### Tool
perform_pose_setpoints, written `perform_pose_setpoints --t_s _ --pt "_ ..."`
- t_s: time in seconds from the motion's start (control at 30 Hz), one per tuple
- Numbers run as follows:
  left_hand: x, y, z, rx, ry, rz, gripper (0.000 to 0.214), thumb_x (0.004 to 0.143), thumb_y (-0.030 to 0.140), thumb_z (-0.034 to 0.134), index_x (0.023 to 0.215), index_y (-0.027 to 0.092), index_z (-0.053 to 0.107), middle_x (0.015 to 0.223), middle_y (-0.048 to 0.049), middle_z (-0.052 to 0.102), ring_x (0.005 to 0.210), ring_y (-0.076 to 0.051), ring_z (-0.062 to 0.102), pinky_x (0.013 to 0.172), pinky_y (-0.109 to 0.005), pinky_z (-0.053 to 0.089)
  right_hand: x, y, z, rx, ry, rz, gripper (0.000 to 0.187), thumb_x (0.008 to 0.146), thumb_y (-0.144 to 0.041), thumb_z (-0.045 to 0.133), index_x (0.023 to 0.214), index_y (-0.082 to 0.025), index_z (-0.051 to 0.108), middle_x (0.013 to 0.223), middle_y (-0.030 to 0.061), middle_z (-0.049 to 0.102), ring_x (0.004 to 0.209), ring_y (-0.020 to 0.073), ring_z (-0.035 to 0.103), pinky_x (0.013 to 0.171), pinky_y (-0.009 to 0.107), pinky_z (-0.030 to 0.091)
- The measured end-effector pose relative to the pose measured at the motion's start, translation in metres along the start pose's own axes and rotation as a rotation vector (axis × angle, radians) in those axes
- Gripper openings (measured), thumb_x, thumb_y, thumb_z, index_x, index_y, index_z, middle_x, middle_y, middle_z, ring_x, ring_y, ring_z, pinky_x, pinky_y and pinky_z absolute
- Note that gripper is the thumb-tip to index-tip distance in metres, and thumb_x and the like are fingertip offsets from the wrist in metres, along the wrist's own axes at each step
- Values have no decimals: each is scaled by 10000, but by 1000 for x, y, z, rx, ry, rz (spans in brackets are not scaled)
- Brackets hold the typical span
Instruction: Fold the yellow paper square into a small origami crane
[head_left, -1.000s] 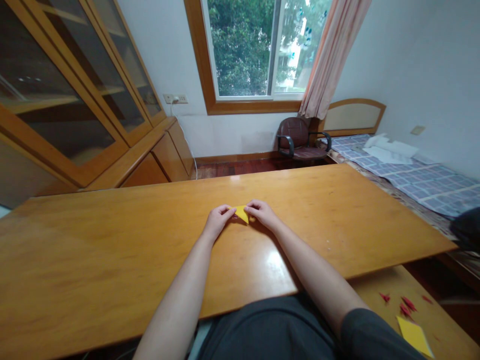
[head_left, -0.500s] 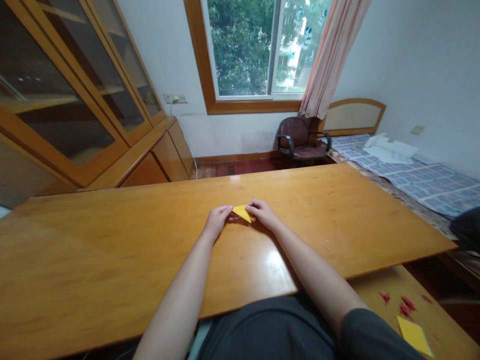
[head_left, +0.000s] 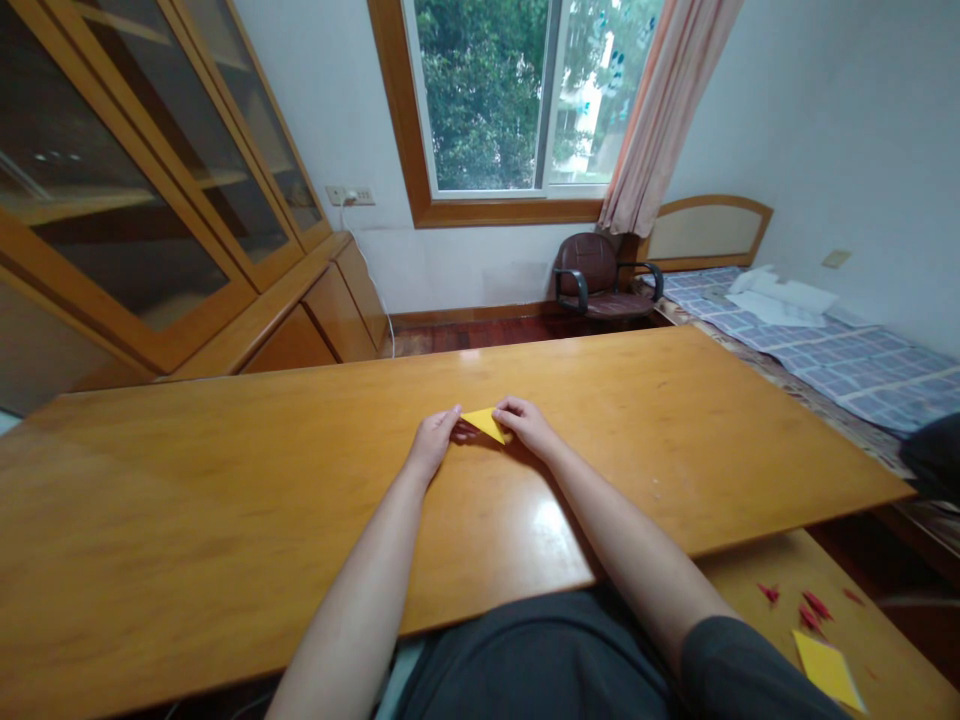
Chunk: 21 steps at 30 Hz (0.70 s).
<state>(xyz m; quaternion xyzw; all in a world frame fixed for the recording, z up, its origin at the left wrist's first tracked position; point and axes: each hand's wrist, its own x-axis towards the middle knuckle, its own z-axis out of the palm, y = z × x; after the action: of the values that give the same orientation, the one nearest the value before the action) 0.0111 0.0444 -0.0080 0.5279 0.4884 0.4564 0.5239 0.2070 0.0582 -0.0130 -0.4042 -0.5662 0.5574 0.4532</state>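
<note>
Folded yellow paper (head_left: 486, 423), a small flat triangle, sits just above the middle of a long wooden table (head_left: 225, 480), straight ahead at twelve o'clock from the seated person. It looks slightly lifted, with a dark shadow beneath it. Both bare forearms reach forward across the tabletop and converge on it like a narrow V. The left hand (head_left: 431, 440) lies at about eight o'clock from the paper, knuckles up, wrist low on the wood, its fingertips closed on the triangle's left corner. The right hand (head_left: 529, 425) lies at about four o'clock from the paper, fingers curled, its fingertips pinching the right corner. The hands themselves are apart, joined only by the paper between them. On a lower wooden surface at about four o'clock from the person, well apart from the hands, lie several small red folded pieces (head_left: 806, 610) and, nearer the person, a flat yellow sheet (head_left: 825, 670). Beyond the table's far edge, at one o'clock, a dark office chair (head_left: 600, 280) stands under the window.
</note>
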Motion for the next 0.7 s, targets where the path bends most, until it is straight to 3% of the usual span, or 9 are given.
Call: perform_pose_setpoints --t_s 0.13,0.33,0.7 --pt "1 -2 0 -19 5 14 538 770 654 555 734 136 698 667 -76 717 619 -205 658 607 -300 500 -1 -1 1 17 6 12 282 726 -431 669 739 -169 566 562 -48 510 497 89 437 498 226 335" --pt "0 -3 -2 79 -42 103 396 759 535 650 780 143 709 735 -51 723 671 -180 653 660 -270 500 -1 -3 1 9 5 21 286 726 -440 665 737 -167 579 577 -39 525 501 88 446 491 221 342" --pt "1 -2 -2 8 -30 75 399 776 527 637 732 139 719 712 -61 723 658 -178 645 651 -271 496 -2 -3 1 0 5 16 290 724 -446 667 736 -171 577 560 -43 515 501 92 439 495 224 339"
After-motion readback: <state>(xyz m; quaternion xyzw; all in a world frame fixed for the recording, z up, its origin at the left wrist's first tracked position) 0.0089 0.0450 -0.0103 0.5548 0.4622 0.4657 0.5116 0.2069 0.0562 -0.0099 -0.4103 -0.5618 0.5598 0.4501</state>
